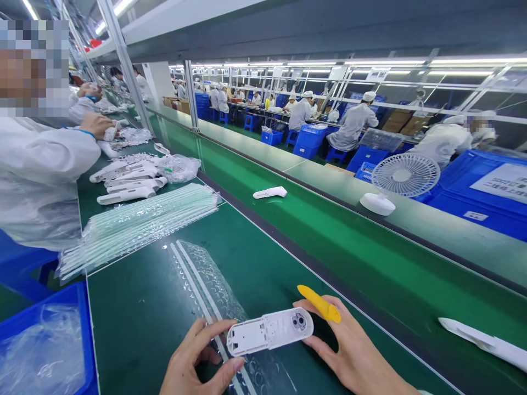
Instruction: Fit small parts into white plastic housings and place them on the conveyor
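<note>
Both my hands hold one white plastic housing [269, 331] with a round lens opening at its right end, just above the green bench. My left hand [197, 362] pinches its left end between thumb and fingers. My right hand [349, 351] grips the right end; its index finger wears a yellow finger cot [319, 303]. Under the housing lies a clear bubble-wrap sleeve [206, 285] with two white strips along it.
A stack of bubble-wrap bags [140, 225] lies at the left. Beyond it a co-worker in white [41, 175] handles white housings [127, 184]. On the green conveyor belt [329, 241] lie one white part [269, 192] and another [486, 343]. A small white fan [401, 178] stands on the right. A blue bin [45, 340] is at bottom left.
</note>
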### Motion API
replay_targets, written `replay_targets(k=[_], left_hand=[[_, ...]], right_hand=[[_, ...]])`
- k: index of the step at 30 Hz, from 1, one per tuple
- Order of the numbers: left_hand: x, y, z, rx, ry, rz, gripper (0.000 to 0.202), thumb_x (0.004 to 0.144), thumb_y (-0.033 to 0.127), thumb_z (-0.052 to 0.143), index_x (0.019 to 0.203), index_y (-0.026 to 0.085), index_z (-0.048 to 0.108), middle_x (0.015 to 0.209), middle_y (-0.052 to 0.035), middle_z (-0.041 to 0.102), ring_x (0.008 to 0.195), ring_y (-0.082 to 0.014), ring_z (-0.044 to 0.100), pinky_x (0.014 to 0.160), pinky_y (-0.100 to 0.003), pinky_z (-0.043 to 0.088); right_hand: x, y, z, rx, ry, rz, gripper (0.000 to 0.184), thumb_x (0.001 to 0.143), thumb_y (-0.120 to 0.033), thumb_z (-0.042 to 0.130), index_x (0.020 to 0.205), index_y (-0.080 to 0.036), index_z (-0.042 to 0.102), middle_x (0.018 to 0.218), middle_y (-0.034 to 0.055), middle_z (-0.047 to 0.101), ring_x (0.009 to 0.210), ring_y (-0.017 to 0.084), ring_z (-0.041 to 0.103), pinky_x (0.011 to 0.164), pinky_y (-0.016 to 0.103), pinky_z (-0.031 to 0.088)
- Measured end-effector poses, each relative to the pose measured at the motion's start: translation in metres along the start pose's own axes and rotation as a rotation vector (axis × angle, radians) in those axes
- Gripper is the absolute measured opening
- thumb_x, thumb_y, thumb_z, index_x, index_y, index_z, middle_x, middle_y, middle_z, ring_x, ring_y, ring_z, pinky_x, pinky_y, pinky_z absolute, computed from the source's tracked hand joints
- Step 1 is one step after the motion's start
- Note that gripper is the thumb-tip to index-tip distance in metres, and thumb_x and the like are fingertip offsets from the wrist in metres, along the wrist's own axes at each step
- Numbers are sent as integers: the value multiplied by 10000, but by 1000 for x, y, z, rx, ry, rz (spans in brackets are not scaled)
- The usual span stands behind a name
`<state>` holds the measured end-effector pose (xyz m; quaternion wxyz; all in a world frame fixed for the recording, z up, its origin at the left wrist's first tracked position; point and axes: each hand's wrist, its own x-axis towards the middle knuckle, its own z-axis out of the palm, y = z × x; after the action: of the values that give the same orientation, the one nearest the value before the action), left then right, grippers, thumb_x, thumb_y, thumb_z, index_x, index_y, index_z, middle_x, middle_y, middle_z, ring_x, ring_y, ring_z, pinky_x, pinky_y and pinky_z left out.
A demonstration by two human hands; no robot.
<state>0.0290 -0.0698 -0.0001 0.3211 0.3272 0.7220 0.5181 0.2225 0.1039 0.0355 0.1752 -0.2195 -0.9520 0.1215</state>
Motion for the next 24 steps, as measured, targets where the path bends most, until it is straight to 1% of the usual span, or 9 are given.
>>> replay_targets(k=[3, 5, 7, 10, 14, 17, 20, 22, 24], left_hand=[[1, -7, -3, -97, -52, -44, 425, 729, 411, 628, 1139, 311, 572, 1012, -38, 591, 719, -153, 588, 653, -208, 514], [2, -11, -4, -202, -82, -46, 456, 758, 385, 613, 1197, 319, 514, 1067, -26, 591, 799, -154, 597, 726, -210, 508], [2, -12, -3, -291, -113, -58, 488, 761, 364, 625, 1225, 323, 484, 1099, -15, 604, 863, -155, 597, 773, -208, 498], [3, -12, -3, -365, -124, -83, 508, 764, 355, 633, 1244, 327, 469, 1017, 2, 654, 914, -156, 593, 765, -186, 496], [5, -14, -1, -403, -112, -46, 437, 769, 354, 632, 1193, 339, 527, 1001, 12, 678, 924, -143, 595, 763, -160, 485], [6, -16, 1, -426, -113, -43, 424, 766, 349, 639, 1179, 336, 540, 973, 16, 690, 880, -126, 610, 758, -148, 483], [5, -16, 3, -441, -117, -41, 441, 767, 323, 645, 1191, 327, 526, 932, 26, 696, 886, -114, 613, 771, -133, 473], [5, -14, 5, -458, -126, -33, 437, 765, 298, 652, 1185, 319, 532, 914, 32, 699, 923, -114, 609, 786, -123, 463], [5, -13, 7, -492, -132, -25, 429, 764, 276, 657, 1175, 317, 540, 905, 41, 701, 925, -110, 611, 799, -121, 457]], right_hand=[[6, 20, -4, -81, 140, 107, 302, 795, -445, 472, 1035, -286, 563, 1018, 6, 660, 908, 214, 620, 772, 326, 533], [14, 41, -12, -140, 231, 230, 351, 786, -468, 421, 974, -222, 586, 961, 63, 677, 824, 266, 638, 724, 413, 527], [22, 64, -22, -229, 267, 374, 368, 771, -441, 404, 922, -167, 597, 844, 112, 689, 685, 297, 641, 641, 458, 510], [28, 95, -34, -377, 265, 543, 326, 729, -418, 404, 816, -171, 598, 687, 109, 672, 544, 295, 613, 529, 434, 477], [28, 107, -40, -431, 277, 522, 335, 752, -435, 325, 713, -207, 567, 612, 133, 623, 569, 325, 605, 500, 451, 449], [27, 83, -30, -445, 335, 438, 456, 799, -487, 244, 814, -176, 578, 807, 195, 618, 792, 374, 591, 639, 531, 452], [27, 30, -8, -297, 318, 219, 380, 861, -452, 272, 913, -225, 572, 941, 103, 619, 894, 250, 585, 776, 406, 484], [27, -11, 7, -8, 301, -23, 188, 864, -322, 412, 870, -246, 584, 862, 50, 621, 794, 191, 589, 701, 337, 503], [27, -45, 21, 122, 226, -70, 120, 832, -203, 473, 815, -237, 588, 777, 20, 604, 687, 164, 560, 601, 301, 479]])
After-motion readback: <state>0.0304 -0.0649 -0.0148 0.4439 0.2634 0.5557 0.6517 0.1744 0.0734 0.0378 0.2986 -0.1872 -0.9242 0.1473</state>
